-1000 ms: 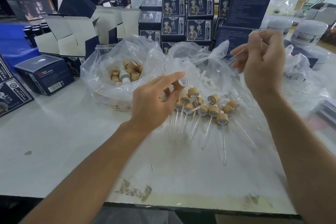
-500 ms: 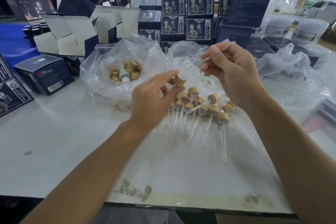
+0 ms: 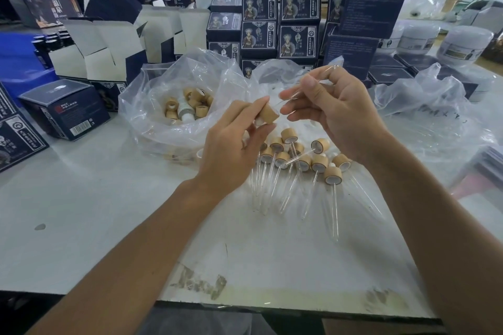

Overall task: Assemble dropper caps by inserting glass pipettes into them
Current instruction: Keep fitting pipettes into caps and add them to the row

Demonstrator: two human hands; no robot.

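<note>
White and scuffed, the desk point(image 3: 81, 226) carries the work, with stacked dark boxes point(image 3: 280, 22) along its far edge. Above its middle the left hand point(image 3: 231, 149) pinches a wooden cap point(image 3: 268, 114) between thumb and fingers, its open end turned toward the right. The right hand point(image 3: 334, 114) pinches a glass tube point(image 3: 288, 98) that slants down to the left, its lower tip just at the cap's mouth; whether it is already inside I cannot tell. Under both hands a heap of finished droppers point(image 3: 299, 160) lies on the desk, caps clustered together and tubes pointing toward the near edge. Toward the far left a clear bag point(image 3: 152, 122) holds loose caps point(image 3: 187, 106). Toward the right edge another clear bag point(image 3: 435, 117) lies crumpled. An open white carton point(image 3: 103, 49) and a closed dark box point(image 3: 65, 109) stand near the left edge, white jars point(image 3: 465, 46) near the far right corner.
</note>
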